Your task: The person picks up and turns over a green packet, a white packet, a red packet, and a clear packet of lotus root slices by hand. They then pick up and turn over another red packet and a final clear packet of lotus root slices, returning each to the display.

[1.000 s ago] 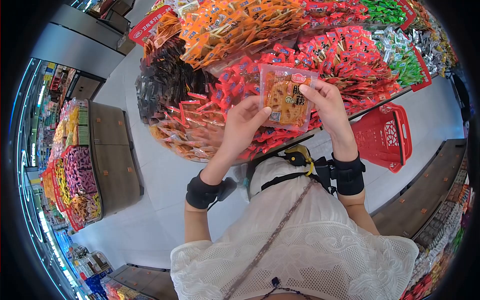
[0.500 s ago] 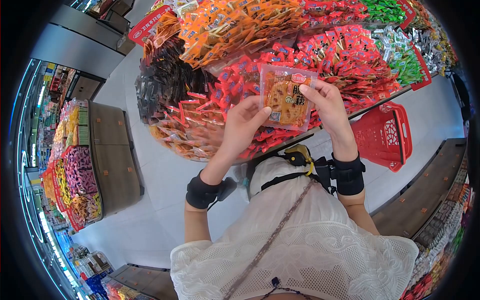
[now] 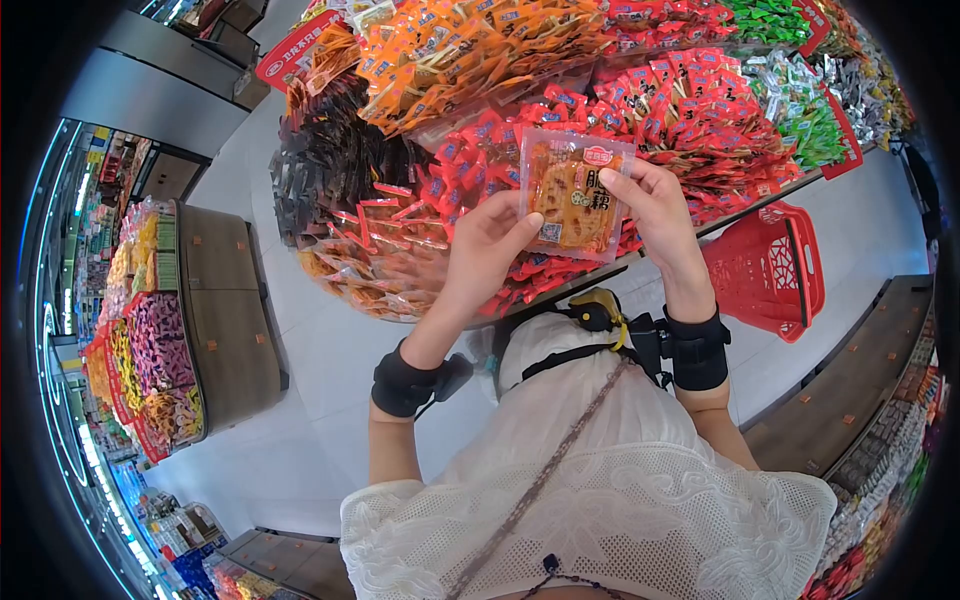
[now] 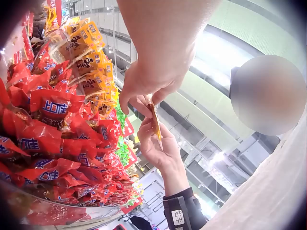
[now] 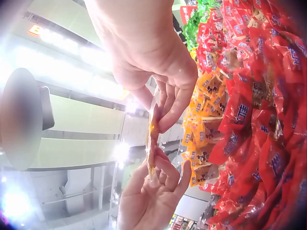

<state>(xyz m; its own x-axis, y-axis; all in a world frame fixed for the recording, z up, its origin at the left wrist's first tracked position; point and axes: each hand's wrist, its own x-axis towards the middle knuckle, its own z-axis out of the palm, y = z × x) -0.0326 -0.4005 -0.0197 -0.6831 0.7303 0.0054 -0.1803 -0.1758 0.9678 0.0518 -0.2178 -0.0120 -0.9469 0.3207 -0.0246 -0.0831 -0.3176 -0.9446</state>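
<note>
A flat clear packet (image 3: 575, 200) with an orange-brown food slice inside is held up between both hands over the red packets. My left hand (image 3: 487, 250) pinches its left edge between thumb and fingers. At the right side, my right hand (image 3: 660, 222) grips it with the thumb on the front. Seen edge-on, the packet (image 4: 156, 122) lies between the left hand (image 4: 156, 72) and the right hand (image 4: 163, 148) in the left wrist view. The right wrist view shows the packet (image 5: 152, 139) thin and upright, the right hand (image 5: 148, 62) above and the left hand (image 5: 151, 201) below.
Heaped red packets (image 3: 700, 110), orange packets (image 3: 480, 50) and dark packets (image 3: 340, 170) fill the display. A red basket (image 3: 765, 270) stands on the floor at the right. Another snack stand (image 3: 225, 310) is at the left, with floor (image 3: 310, 400) between.
</note>
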